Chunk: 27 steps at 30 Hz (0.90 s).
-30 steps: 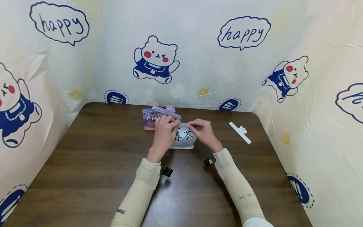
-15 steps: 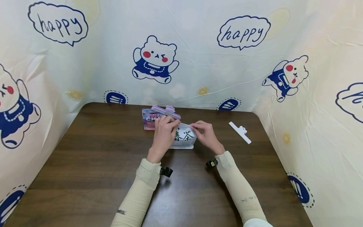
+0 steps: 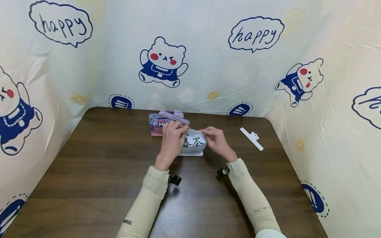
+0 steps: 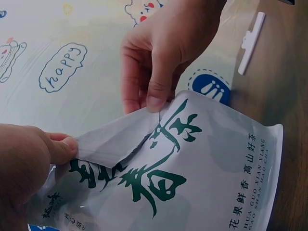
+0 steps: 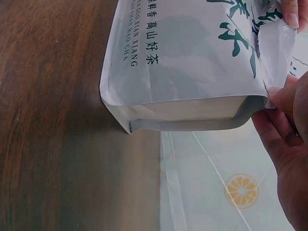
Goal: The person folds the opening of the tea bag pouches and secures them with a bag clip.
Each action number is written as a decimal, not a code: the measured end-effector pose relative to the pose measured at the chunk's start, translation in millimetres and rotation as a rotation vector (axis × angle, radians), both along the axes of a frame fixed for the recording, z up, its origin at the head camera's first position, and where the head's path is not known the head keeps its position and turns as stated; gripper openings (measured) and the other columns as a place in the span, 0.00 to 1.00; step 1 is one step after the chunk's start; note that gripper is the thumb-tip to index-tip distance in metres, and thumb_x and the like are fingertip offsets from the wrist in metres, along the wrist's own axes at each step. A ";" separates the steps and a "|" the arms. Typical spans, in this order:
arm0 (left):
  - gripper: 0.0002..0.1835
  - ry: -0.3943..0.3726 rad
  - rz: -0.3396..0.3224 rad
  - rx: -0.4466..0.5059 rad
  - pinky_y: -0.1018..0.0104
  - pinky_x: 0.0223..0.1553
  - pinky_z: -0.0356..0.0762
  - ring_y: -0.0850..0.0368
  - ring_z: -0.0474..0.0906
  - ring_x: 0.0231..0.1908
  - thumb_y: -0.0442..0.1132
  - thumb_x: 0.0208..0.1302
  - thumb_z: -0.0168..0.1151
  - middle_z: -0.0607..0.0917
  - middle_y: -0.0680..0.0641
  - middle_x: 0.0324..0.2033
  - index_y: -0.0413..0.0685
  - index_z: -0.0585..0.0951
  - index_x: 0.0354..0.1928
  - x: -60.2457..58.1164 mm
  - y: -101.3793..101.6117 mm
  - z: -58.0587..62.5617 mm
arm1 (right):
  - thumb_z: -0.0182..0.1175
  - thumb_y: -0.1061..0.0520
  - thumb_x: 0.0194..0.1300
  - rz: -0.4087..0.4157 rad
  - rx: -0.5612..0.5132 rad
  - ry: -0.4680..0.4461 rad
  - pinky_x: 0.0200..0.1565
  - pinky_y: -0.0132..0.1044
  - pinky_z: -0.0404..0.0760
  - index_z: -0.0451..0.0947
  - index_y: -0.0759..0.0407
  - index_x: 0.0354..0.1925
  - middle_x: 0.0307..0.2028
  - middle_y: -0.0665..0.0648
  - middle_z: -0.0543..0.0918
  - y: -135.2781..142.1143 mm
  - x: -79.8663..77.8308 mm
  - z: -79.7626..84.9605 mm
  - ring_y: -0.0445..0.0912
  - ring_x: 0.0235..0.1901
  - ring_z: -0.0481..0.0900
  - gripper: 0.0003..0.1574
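Note:
A white tea pouch (image 3: 194, 145) with green Chinese lettering stands on the table before me, its top folded over. My left hand (image 3: 171, 140) pinches the fold at its left part and hides that side of the pouch in the head view. At the right end of the fold, my right hand (image 3: 216, 142) pinches the corner between thumb and fingers. In the left wrist view the folded flap (image 4: 120, 137) runs slantwise between both hands' fingertips. The right wrist view shows the pouch's gusseted side (image 5: 187, 113) and the right thumb on the flap's end.
Behind my left hand lies a purple-pink packet (image 3: 156, 129) with a lilac bag clip (image 3: 175, 116) across it. A white bag clip (image 3: 251, 139) lies to the right on the brown wooden table (image 3: 98, 172). Printed cloth (image 3: 208, 66) hangs around the table's back and sides.
My right hand has slid a little to the right along the fold, to the pouch's corner, uncovering more of the flap. The left hand has stayed in place.

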<state>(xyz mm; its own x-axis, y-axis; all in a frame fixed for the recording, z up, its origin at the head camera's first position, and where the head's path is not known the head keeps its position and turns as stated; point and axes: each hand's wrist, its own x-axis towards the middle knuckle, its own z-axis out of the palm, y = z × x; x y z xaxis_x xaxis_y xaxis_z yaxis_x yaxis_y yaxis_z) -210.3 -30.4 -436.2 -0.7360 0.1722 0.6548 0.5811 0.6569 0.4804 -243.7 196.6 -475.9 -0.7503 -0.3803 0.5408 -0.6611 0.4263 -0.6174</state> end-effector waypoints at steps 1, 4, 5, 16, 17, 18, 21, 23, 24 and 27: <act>0.08 -0.001 -0.001 0.001 0.54 0.44 0.59 0.51 0.70 0.36 0.33 0.64 0.71 0.82 0.49 0.32 0.46 0.91 0.44 -0.1 0.4 -0.2 | 0.59 0.76 0.65 -0.001 0.006 0.002 0.46 0.44 0.83 0.88 0.62 0.48 0.42 0.58 0.88 0.6 0.3 -0.2 0.51 0.42 0.85 0.19; 0.08 -0.006 -0.002 0.000 0.54 0.45 0.59 0.51 0.71 0.36 0.33 0.64 0.70 0.82 0.49 0.32 0.46 0.91 0.44 0.1 1.3 -0.2 | 0.58 0.77 0.65 0.001 0.013 0.013 0.46 0.43 0.83 0.88 0.63 0.48 0.42 0.58 0.88 1.9 1.0 -1.2 0.51 0.42 0.86 0.20; 0.07 -0.005 -0.002 -0.001 0.54 0.45 0.59 0.51 0.71 0.37 0.34 0.65 0.70 0.83 0.49 0.32 0.46 0.91 0.44 0.0 1.5 -0.3 | 0.58 0.77 0.65 0.002 0.012 0.016 0.46 0.43 0.83 0.88 0.63 0.48 0.42 0.58 0.88 2.2 1.2 -1.5 0.51 0.42 0.86 0.20; 0.06 0.019 0.000 -0.003 0.53 0.45 0.60 0.50 0.71 0.35 0.34 0.65 0.70 0.83 0.48 0.31 0.46 0.91 0.42 -1.0 1.2 -2.3 | 0.59 0.73 0.69 0.010 0.014 -0.005 0.53 0.43 0.83 0.86 0.62 0.54 0.49 0.59 0.88 9.5 3.4 -2.4 0.50 0.50 0.85 0.19; 0.06 0.018 0.002 0.002 0.53 0.45 0.60 0.50 0.71 0.35 0.34 0.65 0.70 0.83 0.48 0.31 0.46 0.91 0.42 -1.2 1.0 -2.1 | 0.59 0.71 0.70 0.011 0.011 -0.007 0.55 0.44 0.82 0.85 0.62 0.55 0.51 0.59 0.87 12.5 3.0 -1.1 0.51 0.52 0.85 0.18; 0.06 0.020 0.002 0.008 0.52 0.45 0.60 0.50 0.71 0.35 0.34 0.65 0.70 0.83 0.48 0.31 0.45 0.91 0.42 -1.4 0.9 -1.8 | 0.59 0.69 0.71 0.009 0.004 -0.011 0.56 0.44 0.81 0.84 0.63 0.56 0.52 0.60 0.87 16.3 2.2 0.7 0.52 0.53 0.84 0.18; 0.06 0.020 0.007 0.023 0.52 0.45 0.60 0.50 0.71 0.35 0.34 0.64 0.70 0.83 0.48 0.31 0.45 0.91 0.42 -2.0 0.8 -0.3 | 0.60 0.67 0.71 -0.043 -0.009 -0.017 0.57 0.46 0.81 0.83 0.66 0.56 0.54 0.63 0.85 33.9 -3.6 5.7 0.56 0.54 0.83 0.16; 0.06 0.017 0.004 0.028 0.51 0.46 0.60 0.49 0.71 0.36 0.34 0.65 0.70 0.83 0.48 0.31 0.45 0.91 0.42 -2.3 1.0 0.4 | 0.60 0.68 0.71 -0.122 0.005 -0.025 0.55 0.48 0.81 0.83 0.67 0.54 0.52 0.64 0.86 51.1 -10.5 6.5 0.57 0.52 0.84 0.15; 0.06 0.015 0.003 0.028 0.52 0.46 0.60 0.49 0.71 0.36 0.34 0.65 0.70 0.83 0.48 0.31 0.45 0.91 0.42 -2.3 1.2 0.5 | 0.60 0.68 0.71 -0.171 0.020 -0.041 0.54 0.49 0.81 0.83 0.68 0.54 0.52 0.65 0.85 60.8 -14.1 6.8 0.58 0.51 0.84 0.15; 0.06 0.008 0.001 0.029 0.52 0.46 0.60 0.49 0.71 0.36 0.33 0.65 0.70 0.83 0.48 0.31 0.45 0.91 0.42 -2.0 2.4 0.3 | 0.59 0.68 0.70 -0.323 0.125 -0.121 0.54 0.53 0.79 0.82 0.70 0.55 0.53 0.68 0.84 93.2 -26.3 5.2 0.60 0.51 0.82 0.17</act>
